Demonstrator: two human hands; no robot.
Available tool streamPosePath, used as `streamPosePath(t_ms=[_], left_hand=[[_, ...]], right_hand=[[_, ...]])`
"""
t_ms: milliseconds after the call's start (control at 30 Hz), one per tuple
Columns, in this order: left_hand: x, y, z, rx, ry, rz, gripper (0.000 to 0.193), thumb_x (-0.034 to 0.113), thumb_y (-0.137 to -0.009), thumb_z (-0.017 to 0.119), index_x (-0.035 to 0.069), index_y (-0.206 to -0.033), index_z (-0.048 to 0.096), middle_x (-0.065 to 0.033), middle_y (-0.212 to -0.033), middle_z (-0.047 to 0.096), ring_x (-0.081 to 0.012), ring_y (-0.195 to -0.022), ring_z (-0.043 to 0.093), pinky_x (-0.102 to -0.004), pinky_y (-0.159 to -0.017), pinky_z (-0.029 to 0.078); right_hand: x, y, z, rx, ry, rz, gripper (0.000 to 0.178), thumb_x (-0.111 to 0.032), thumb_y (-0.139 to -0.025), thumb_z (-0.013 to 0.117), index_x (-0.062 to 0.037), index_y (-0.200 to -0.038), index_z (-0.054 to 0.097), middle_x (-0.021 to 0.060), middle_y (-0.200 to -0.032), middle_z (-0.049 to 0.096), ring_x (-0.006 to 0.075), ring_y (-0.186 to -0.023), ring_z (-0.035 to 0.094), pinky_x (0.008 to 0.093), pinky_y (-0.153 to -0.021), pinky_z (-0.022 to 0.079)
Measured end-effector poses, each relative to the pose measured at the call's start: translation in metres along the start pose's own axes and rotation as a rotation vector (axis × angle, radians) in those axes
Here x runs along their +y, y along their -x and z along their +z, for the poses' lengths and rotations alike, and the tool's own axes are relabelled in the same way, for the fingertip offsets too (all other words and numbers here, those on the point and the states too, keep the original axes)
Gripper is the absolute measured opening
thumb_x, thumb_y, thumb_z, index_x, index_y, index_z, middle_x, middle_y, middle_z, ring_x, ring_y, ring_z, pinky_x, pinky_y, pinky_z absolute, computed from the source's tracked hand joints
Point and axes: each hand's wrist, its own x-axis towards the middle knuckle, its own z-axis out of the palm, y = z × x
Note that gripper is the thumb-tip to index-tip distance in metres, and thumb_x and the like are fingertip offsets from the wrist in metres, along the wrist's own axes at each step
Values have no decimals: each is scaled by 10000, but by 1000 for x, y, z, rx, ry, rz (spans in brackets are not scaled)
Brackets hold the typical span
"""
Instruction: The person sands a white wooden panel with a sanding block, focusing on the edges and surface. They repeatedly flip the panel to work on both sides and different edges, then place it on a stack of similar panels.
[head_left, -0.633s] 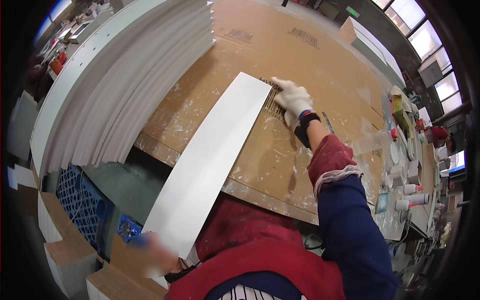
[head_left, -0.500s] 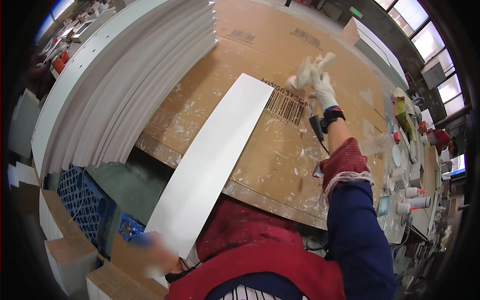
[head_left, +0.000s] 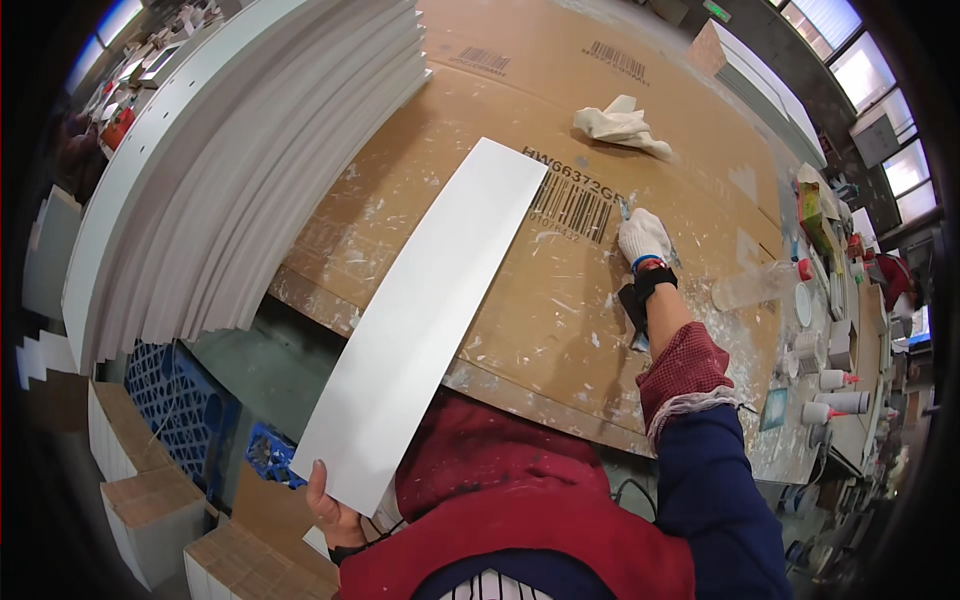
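A long white panel [head_left: 425,310] slants across the near edge of the worktable. My left hand [head_left: 335,515], bare, grips its near end, the thumb on the upper face and the other fingers mostly hidden below. To the right of the panel, my right hand [head_left: 645,238], in a white glove with a dark band at the wrist, is closed low over the cardboard-covered table [head_left: 530,350]. A small grey-blue tip shows beyond its fingers; what it belongs to I cannot make out. Farther off lies a crumpled off-white cloth [head_left: 622,127], apart from both hands.
A tall row of white panels [head_left: 240,190] stands at the left. Another stack [head_left: 755,85] sits at the far right. A clear bottle [head_left: 750,290] and several small white bottles [head_left: 822,412] line the right side. Blue crates [head_left: 175,400] and cartons [head_left: 155,510] are at lower left.
My right hand has let go of the cloth, which now lies on the cardboard. That hand has come nearer and closed. My left hand stays at the panel's near end.
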Motion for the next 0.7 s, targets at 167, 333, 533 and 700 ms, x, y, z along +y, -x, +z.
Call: streamPosePath(t_ms=[167,333,533,700], left_hand=[[0,-1,-2,11,-16,13,437,192,-883,546,-23,-1249,443,-145,-1223,533,-287,-1124,514,-425,-977,400],[2,-3,-3,10,-6,1,439,198,-884,546,-24,-1249,443,-146,-1220,536,-287,-1123,516,-425,-974,402],[2,-6,-12,59,-7,-6,448,213,-895,526,-13,-1269,426,-154,-1219,532,-302,-1125,513,-452,-968,412],[6,-7,-15,100,-25,-12,455,225,-905,519,-10,-1279,413,-164,-1227,521,-308,-1133,505,-460,-972,413]], right_hand=[[-16,7,-25,-123,-128,30,199,-196,-762,570,-59,-835,695,232,-878,645,382,-868,628,443,-739,503],[-25,11,-24,-184,-124,-90,266,-180,-796,520,-66,-1016,617,245,-980,619,381,-960,594,453,-811,470],[-39,-6,-32,-132,-347,-271,278,-283,-842,509,-101,-1040,578,192,-1002,619,361,-986,570,438,-827,447],[-87,14,-43,24,-479,-722,170,-230,-857,497,-103,-925,589,144,-869,614,326,-873,587,411,-743,461]])
